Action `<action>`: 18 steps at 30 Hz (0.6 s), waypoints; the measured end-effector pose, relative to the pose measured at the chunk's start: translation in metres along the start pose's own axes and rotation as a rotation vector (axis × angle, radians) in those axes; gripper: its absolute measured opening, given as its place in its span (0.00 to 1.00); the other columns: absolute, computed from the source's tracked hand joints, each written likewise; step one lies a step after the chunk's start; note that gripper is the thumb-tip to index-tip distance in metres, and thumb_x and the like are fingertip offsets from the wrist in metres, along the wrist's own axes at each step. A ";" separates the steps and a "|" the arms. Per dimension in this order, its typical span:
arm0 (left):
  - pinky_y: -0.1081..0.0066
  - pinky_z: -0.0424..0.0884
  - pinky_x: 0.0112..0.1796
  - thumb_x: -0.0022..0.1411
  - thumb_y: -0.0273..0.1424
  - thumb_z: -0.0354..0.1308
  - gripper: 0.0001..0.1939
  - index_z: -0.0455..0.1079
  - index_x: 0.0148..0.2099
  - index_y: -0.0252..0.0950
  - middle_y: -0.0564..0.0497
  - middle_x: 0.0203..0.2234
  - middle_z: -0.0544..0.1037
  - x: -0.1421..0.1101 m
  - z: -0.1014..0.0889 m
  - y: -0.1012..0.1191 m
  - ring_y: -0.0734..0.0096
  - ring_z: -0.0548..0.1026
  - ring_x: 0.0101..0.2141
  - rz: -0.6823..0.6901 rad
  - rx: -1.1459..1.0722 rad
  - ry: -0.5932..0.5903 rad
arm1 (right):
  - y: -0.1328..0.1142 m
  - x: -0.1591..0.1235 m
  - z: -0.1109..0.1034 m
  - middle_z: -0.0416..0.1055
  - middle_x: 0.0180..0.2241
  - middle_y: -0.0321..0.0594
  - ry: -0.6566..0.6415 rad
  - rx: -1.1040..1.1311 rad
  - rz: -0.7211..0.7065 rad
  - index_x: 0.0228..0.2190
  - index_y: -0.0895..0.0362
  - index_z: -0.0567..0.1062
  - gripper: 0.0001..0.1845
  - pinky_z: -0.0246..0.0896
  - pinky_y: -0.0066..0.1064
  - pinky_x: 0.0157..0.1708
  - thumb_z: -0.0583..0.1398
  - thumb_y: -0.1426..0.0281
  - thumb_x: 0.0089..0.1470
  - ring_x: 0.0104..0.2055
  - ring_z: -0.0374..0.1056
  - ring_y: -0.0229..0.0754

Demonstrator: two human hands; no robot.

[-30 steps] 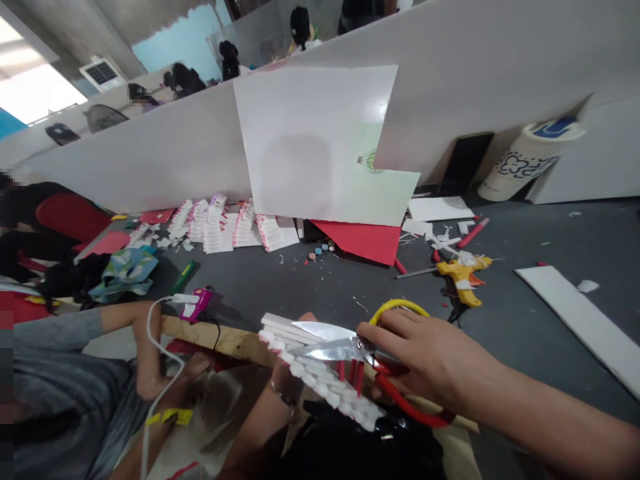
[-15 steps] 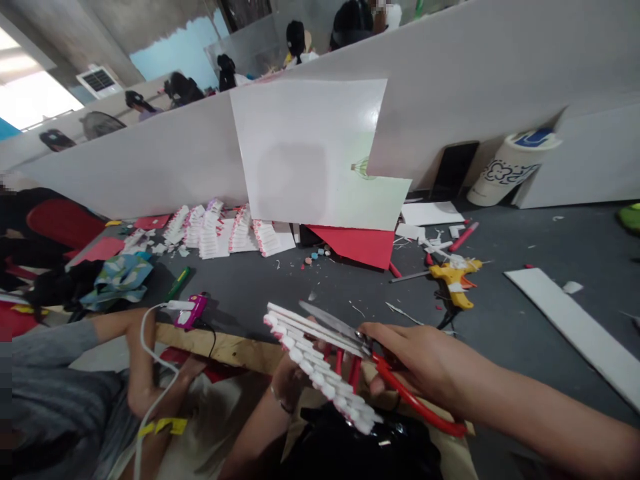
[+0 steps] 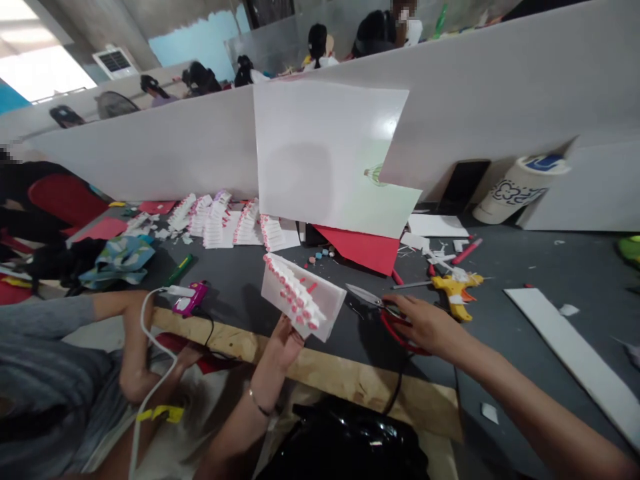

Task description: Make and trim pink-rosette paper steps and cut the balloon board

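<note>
My left hand [image 3: 284, 341] pinches the lower edge of a white foam board piece [image 3: 327, 300], which is tilted above the table's front edge. Stepped rows of small white blocks with red ends cover its face, and a few red bits stick out among them. To the right, my right hand [image 3: 425, 323] is closed on red-handled scissors [image 3: 367, 295], their blades pointing left toward the board piece but apart from it. Several similar pieces with rows of white blocks [image 3: 216, 225] lie at the back left of the table.
A yellow glue gun [image 3: 454, 293] lies right of the scissors, near scraps and a red stick [image 3: 467, 251]. A long white strip [image 3: 565, 353] is at right. A cup [image 3: 515, 190] and phone [image 3: 465, 187] lean by the partition. At left sits a person [image 3: 55, 360] beside a purple adapter [image 3: 190, 299].
The foam board piece has moved up and away from me and turned its face to view. My right hand has drawn the scissors off it, to the right.
</note>
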State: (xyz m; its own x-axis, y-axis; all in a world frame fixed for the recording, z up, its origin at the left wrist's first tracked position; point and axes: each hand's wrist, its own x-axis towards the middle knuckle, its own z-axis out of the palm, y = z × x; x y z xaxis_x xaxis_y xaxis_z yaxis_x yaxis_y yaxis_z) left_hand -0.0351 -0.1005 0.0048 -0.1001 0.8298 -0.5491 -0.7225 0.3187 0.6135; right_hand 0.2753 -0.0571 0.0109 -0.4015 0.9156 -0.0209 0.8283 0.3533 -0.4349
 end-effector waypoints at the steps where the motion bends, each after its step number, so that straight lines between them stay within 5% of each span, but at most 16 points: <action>1: 0.68 0.75 0.39 0.51 0.22 0.63 0.08 0.73 0.34 0.41 0.52 0.28 0.81 0.006 0.006 0.001 0.67 0.78 0.30 -0.017 -0.025 0.020 | 0.005 0.000 0.007 0.77 0.43 0.48 -0.010 -0.031 -0.016 0.52 0.57 0.71 0.21 0.69 0.35 0.41 0.58 0.73 0.55 0.41 0.76 0.47; 4: 0.72 0.73 0.33 0.55 0.19 0.58 0.09 0.68 0.28 0.38 0.54 0.20 0.76 0.013 0.019 0.002 0.73 0.75 0.23 -0.102 -0.087 0.083 | 0.004 -0.003 0.014 0.77 0.38 0.47 0.035 -0.113 -0.017 0.49 0.57 0.74 0.18 0.68 0.35 0.40 0.56 0.74 0.57 0.40 0.75 0.46; 7: 0.71 0.73 0.33 0.56 0.19 0.59 0.08 0.69 0.29 0.37 0.52 0.23 0.78 0.009 0.026 -0.002 0.72 0.77 0.25 -0.136 -0.093 0.103 | -0.018 -0.002 0.007 0.76 0.39 0.49 0.214 -0.031 0.022 0.45 0.58 0.75 0.14 0.68 0.39 0.42 0.54 0.66 0.62 0.41 0.73 0.48; 9: 0.71 0.74 0.34 0.54 0.20 0.61 0.06 0.70 0.32 0.36 0.51 0.26 0.80 0.005 0.030 -0.007 0.71 0.78 0.27 -0.109 -0.093 0.101 | -0.040 0.004 0.006 0.76 0.41 0.50 0.287 0.214 0.041 0.47 0.59 0.74 0.18 0.68 0.40 0.43 0.54 0.61 0.62 0.42 0.73 0.48; 14: 0.70 0.74 0.34 0.51 0.21 0.63 0.10 0.70 0.37 0.36 0.51 0.29 0.81 0.000 0.043 -0.026 0.68 0.80 0.30 -0.062 -0.064 0.122 | -0.079 0.025 0.031 0.76 0.39 0.43 0.185 1.002 0.205 0.49 0.57 0.70 0.25 0.69 0.32 0.33 0.61 0.56 0.54 0.37 0.73 0.42; 18: 0.69 0.74 0.33 0.48 0.23 0.64 0.14 0.68 0.39 0.38 0.52 0.31 0.81 -0.006 0.050 -0.037 0.66 0.80 0.30 -0.004 -0.047 0.134 | -0.085 0.029 0.049 0.75 0.32 0.38 0.209 1.277 0.311 0.42 0.56 0.71 0.25 0.63 0.27 0.23 0.65 0.54 0.47 0.29 0.69 0.39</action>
State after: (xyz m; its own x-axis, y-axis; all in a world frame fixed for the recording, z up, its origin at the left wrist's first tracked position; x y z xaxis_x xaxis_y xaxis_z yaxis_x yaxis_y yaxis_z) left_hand 0.0260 -0.0941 0.0139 -0.1853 0.7588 -0.6244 -0.7539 0.2978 0.5856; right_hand 0.1742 -0.0699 0.0033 -0.1010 0.9775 -0.1852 -0.1181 -0.1966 -0.9734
